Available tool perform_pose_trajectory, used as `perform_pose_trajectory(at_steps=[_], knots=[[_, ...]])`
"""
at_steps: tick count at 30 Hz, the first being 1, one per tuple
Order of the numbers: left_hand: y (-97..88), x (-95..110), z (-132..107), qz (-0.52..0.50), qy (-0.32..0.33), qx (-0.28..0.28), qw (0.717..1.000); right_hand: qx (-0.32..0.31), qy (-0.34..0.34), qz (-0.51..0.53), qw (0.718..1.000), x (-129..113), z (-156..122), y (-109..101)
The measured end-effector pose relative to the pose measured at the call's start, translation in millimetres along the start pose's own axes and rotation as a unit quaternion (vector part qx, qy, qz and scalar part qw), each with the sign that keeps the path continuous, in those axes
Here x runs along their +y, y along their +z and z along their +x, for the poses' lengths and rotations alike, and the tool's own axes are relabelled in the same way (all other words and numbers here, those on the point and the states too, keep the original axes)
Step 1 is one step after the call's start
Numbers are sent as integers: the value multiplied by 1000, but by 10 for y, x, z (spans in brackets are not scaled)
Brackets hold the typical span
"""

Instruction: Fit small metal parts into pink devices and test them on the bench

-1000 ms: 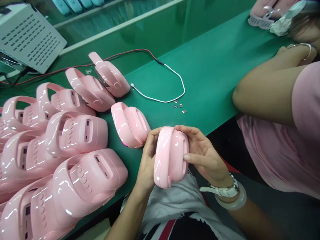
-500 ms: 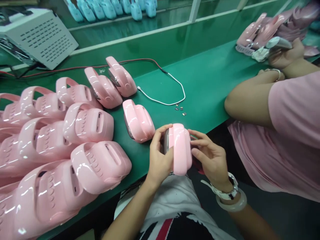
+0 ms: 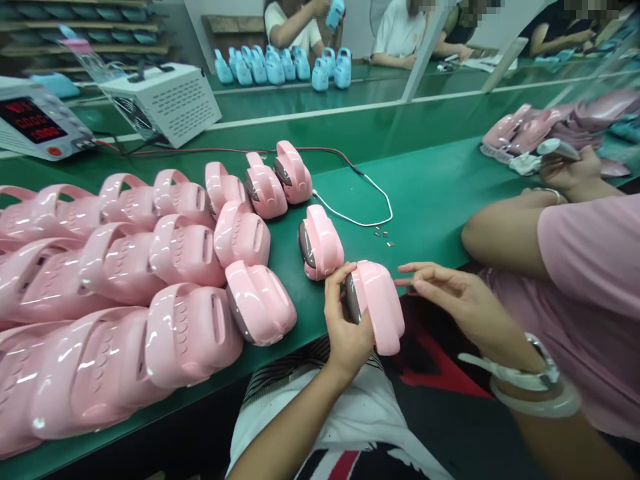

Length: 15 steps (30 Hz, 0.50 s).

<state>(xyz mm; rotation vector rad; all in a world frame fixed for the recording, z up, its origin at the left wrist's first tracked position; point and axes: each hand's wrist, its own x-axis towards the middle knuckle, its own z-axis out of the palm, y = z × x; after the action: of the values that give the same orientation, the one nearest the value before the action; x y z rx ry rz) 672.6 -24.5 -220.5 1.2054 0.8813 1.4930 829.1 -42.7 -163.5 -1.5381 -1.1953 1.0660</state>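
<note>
My left hand [image 3: 347,327] grips a glossy pink plastic device with a carry handle [image 3: 377,307], thumb on the near side and fingers round its dark front panel. It is held just off the table's near edge, above my lap. My right hand [image 3: 463,303], with a white watch and a pale bangle at the wrist, is to the right of it. Its fingers are stretched toward the device's right side, and I see nothing between them. A similar pink device [image 3: 323,243] stands just behind my left hand. Small dark memory-card-like chips [image 3: 385,235] lie farther back.
Rows of pink devices [image 3: 185,333] fill the left of the green table [image 3: 430,200]. A white-ended cable [image 3: 380,197] curls behind. A power supply [image 3: 43,120] and a vented box [image 3: 165,100] stand at back left. A co-worker in a pink sleeve [image 3: 585,233] sits close on the right.
The view has tilted up and shows more of the far bench. My right hand has drawn away to the right from the device, which my left hand still holds.
</note>
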Motion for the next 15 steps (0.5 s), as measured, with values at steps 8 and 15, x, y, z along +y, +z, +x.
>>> perform_pose_trajectory(at_steps=[8, 15], knots=[[-26, 8, -1, -16, -13, -2, 1000, 148, 19, -117, 982, 313, 1021, -161], [-57, -29, -20, -15, -26, -8, 1000, 81, -95, -73, 989, 254, 657, 8]])
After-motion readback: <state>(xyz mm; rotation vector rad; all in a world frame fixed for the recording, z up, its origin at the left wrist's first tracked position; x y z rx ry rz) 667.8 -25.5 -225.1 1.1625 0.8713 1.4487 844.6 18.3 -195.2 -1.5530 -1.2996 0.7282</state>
